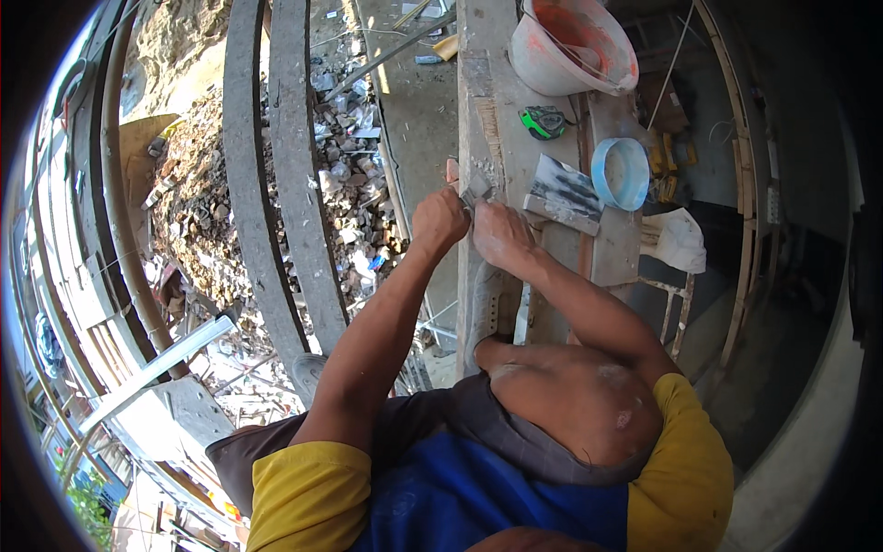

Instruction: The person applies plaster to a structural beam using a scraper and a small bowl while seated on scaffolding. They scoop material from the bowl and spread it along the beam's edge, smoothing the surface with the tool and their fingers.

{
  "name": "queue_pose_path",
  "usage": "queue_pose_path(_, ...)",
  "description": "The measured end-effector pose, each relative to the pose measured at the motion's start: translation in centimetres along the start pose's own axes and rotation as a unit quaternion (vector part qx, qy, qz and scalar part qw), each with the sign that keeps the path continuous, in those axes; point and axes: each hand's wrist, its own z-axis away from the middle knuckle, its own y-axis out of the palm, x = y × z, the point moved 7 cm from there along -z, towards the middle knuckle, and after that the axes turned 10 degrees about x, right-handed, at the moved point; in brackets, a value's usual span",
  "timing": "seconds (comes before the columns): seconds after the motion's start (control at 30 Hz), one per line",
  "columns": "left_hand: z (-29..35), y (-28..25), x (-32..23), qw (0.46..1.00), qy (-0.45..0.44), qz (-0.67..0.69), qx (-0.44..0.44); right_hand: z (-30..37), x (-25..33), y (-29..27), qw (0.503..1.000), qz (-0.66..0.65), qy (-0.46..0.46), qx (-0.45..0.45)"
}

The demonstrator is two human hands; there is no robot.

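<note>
My left hand [441,219] is closed in a fist at the left edge of the concrete ledge [522,120]. Just beyond its knuckles a reddish tip [452,170] shows; I cannot tell whether it belongs to what the fist holds. Close beside it my right hand [502,234] bends its fingers down at the ledge's edge. A small grey, dusty piece [475,191] sits between the two hands, its kind unclear. Grey crumbs [487,168] lie on the ledge just past them. The fingers of both hands hide most of what they grip.
On the ledge are a green-black tape measure [543,122], a whitish bucket stained red inside [552,64], a light-blue round container [618,175] and a grey-streaked tile [563,191]. Two planks [250,184] run left, above a drop with rubble [345,166]. My bare knee [579,405] rests nearby.
</note>
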Motion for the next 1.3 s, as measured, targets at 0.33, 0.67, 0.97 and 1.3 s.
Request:
queue_pose_path(0.33, -0.2, -0.1, 0.1, 0.999, 0.014, -0.007, -0.042, -0.6, -0.7, -0.6, 1.000, -0.010, -0.010, -0.014)
queue_pose_path(0.67, -0.7, -0.4, 0.3, 0.998, 0.047, 0.020, -0.029, -2.0, -3.1, -1.5, 0.998, -0.042, 0.026, -0.047)
queue_pose_path(0.97, -2.6, -3.0, -1.0, 0.990, 0.037, 0.136, -0.014, -1.0, -14.4, -4.9, 0.947, -0.235, 0.147, -0.164)
queue_pose_path(1.3, -2.1, 1.2, -5.7, 0.961, 0.204, 0.161, -0.094, 2.4, -27.6, 5.9, 0.593, -0.716, 0.208, -0.304)
